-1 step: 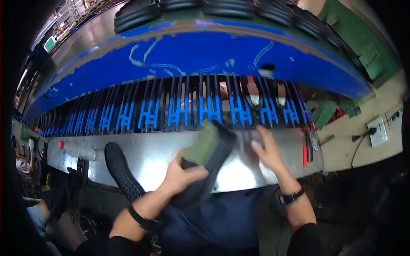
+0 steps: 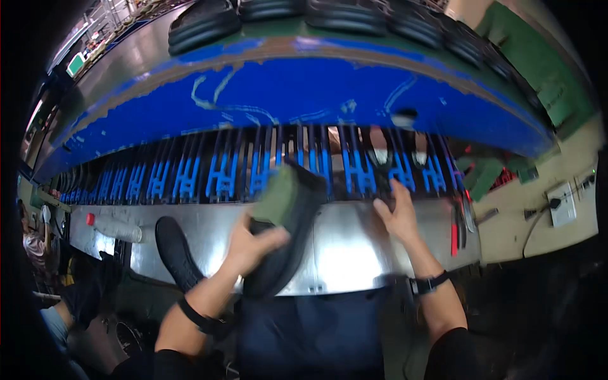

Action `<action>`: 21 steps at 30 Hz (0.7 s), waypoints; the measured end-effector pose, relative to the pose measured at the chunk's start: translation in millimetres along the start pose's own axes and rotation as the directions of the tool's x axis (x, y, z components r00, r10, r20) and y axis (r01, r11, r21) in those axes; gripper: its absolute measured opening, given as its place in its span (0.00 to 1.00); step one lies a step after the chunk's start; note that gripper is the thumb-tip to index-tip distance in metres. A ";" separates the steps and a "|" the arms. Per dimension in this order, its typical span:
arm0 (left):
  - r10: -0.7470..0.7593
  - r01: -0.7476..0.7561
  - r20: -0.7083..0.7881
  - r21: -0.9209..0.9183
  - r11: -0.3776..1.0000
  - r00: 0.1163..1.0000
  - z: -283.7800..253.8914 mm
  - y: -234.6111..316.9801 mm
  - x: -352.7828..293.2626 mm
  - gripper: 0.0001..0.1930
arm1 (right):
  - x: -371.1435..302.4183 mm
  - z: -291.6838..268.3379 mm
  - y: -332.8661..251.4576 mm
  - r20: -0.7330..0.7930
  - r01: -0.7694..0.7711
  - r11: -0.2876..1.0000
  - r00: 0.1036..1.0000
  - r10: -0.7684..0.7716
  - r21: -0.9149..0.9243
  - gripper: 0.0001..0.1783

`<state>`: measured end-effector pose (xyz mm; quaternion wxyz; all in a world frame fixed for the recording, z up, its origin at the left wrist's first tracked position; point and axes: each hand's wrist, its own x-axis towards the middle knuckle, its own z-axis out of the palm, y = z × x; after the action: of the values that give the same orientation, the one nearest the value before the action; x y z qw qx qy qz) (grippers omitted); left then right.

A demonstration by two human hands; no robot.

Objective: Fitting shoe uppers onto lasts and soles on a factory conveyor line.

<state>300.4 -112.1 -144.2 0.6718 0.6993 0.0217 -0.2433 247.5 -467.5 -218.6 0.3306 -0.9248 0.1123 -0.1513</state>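
Observation:
My left hand (image 2: 250, 244) grips a black shoe (image 2: 297, 209) with a green panel, tilted above the near edge of the metal table (image 2: 345, 253). Motion blurs the shoe, so its finer parts cannot be made out. Off to the right of it, my right hand (image 2: 401, 215) is raised with thumb and forefinger apart and no object visible in it. Its fingertips come close to the blue-pronged rack (image 2: 361, 174). A black shoe sole (image 2: 174, 244) lies on the table at left, partly covered by my left forearm.
A clear bottle with a red cap (image 2: 114, 228) lies at the table's left end. Red-handled tools (image 2: 454, 231) stand at the right end. Beyond the rack rises a blue panel (image 2: 285, 88), with black soles (image 2: 345, 16) above it. Another person (image 2: 38, 237) is at far left.
My left hand and the shoe have moved left. My right hand has shifted slightly right, its fingers still apart. The whole view has tipped a little.

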 end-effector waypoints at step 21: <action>0.330 -0.597 0.555 0.410 0.690 0.763 5.1 -21.2 -57.7 0.47 | -190.7 -146.9 -87.0 0.627 -0.284 0.835 0.773 -0.091 0.472 0.46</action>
<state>240.4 -97.8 -142.5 0.4599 0.7728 -0.3858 -0.2062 27.7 -427.8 -93.6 0.6037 -0.7816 -0.0020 0.1573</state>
